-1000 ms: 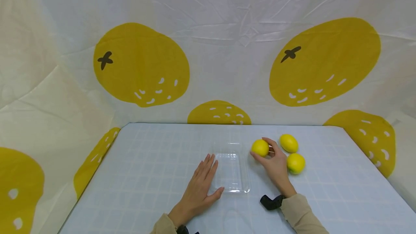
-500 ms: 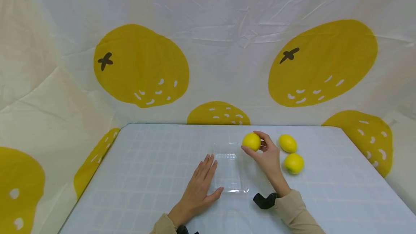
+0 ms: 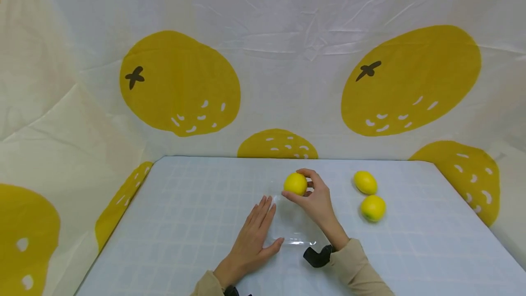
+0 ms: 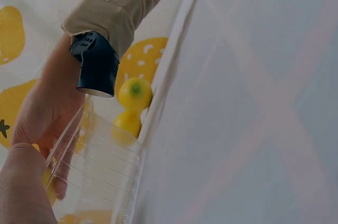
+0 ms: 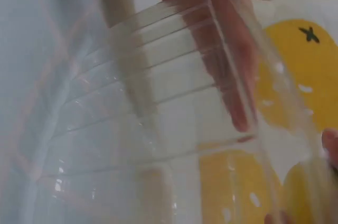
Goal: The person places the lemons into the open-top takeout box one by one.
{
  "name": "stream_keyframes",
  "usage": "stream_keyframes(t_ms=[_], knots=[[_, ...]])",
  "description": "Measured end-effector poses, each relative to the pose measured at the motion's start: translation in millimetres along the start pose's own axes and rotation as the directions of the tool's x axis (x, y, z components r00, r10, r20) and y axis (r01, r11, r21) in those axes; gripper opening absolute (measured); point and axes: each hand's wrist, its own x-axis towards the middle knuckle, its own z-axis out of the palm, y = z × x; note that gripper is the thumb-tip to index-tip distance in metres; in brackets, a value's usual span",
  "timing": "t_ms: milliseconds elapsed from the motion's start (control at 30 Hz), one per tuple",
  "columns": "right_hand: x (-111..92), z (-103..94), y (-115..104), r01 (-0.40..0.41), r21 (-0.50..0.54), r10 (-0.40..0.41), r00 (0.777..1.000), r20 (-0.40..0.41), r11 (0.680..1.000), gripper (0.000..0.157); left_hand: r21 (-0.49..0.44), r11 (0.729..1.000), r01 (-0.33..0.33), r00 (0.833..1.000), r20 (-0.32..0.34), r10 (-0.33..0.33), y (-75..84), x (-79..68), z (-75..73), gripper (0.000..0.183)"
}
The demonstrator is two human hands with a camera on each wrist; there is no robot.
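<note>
A yellow lemon (image 3: pixel 295 184) is pinched between the thumb and fingers of my right hand (image 3: pixel 316 200), over the far part of a clear plastic container (image 3: pixel 297 242). My left hand (image 3: pixel 251 239) lies along the container's left side, its fingers straight and its thumb near the front left corner. In the right wrist view, the ribbed see-through wall of the container (image 5: pixel 158 92) fills the middle, and the held lemon (image 5: pixel 300 195) shows at lower right, partly cut off. The left wrist view shows the right hand (image 4: pixel 50 113) beyond the container's rim, with the held lemon mostly hidden.
Two more lemons rest on the table to the right, a farther lemon (image 3: pixel 365 182) and a nearer lemon (image 3: pixel 373 208). A pale checked cloth (image 3: pixel 197 204) covers the table. Behind it hangs a white curtain (image 3: pixel 287 81) printed with yellow fruit.
My right hand has lifted the lemon and carried it left, from beside the other two lemons to over the container. My left hand has stayed in place.
</note>
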Motion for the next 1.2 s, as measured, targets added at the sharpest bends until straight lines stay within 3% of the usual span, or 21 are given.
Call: stream_keyframes(t_ms=[467,1200], knots=[[-7,21.3,2,0.019,-0.138,-0.007,0.996,0.087,0.990,0.065,-0.006,1.000,-0.016,1.000,-0.009,0.016,2.2,0.8,-0.1,0.076],[-18,37.3,6,0.094,-0.291,-0.043,0.983,0.179,0.952,0.058,-0.006,0.999,-0.054,0.997,-0.053,0.053,-0.6,1.6,2.8,0.075]])
